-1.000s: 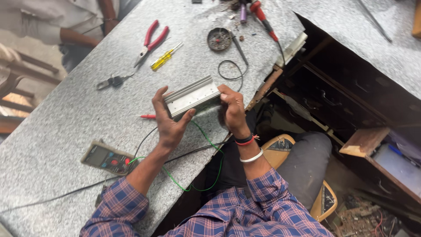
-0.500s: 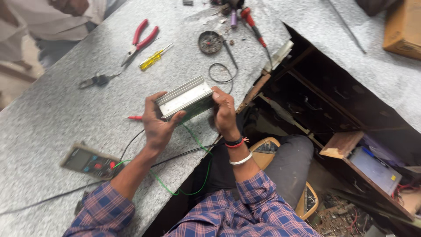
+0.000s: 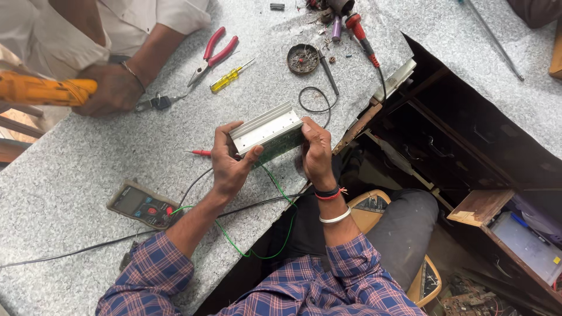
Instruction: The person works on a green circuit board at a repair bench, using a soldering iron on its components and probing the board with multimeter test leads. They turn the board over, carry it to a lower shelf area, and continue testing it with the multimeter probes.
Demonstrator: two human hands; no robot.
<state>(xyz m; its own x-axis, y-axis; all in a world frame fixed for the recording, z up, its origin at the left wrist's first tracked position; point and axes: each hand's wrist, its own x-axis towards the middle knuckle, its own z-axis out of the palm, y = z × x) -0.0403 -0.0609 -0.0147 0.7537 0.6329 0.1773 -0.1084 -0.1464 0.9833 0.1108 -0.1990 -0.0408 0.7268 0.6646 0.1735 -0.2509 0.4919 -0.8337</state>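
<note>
Both hands lift a finned aluminium heat-sink module (image 3: 268,130) clear of the speckled grey worktop (image 3: 70,234), near its front edge and over the person's lap. Left hand (image 3: 229,164) clamps the near-left end, thumb across the underside and fingers wrapped over the top edge. Right hand (image 3: 316,153) closes on the right end, fingers curled round the edge. Held at both ends this way, the long side stays exposed to view, probably so the board face can be inspected; judged only from the tilt.

Module appearance: pale silver extrusion, ribbed lengthwise, oblong, tilted with its right end higher. A green circuit board (image 3: 280,150) shows along its lower side. A thin green wire (image 3: 257,248) leaves the module's underside and loops down toward the plaid sleeves.

Relative to the module:
- Multimeter (image 3: 142,204), below-left, flat on the worktop, dark leads running toward the module.
- Red probe tip (image 3: 201,153), just left, lying on the surface.
- Yellow-handled screwdriver (image 3: 229,76) and red pliers (image 3: 214,52), above-left, well apart.
- Round tin (image 3: 302,58) with small bits, directly above; loop of black wire (image 3: 316,99) between tin and module.
- Red-handled soldering iron (image 3: 358,32), above-right.

Another person's hand (image 3: 114,89), far upper left, grips an orange tool (image 3: 41,88); a bunch of keys (image 3: 155,103) lies just beside it.
</note>
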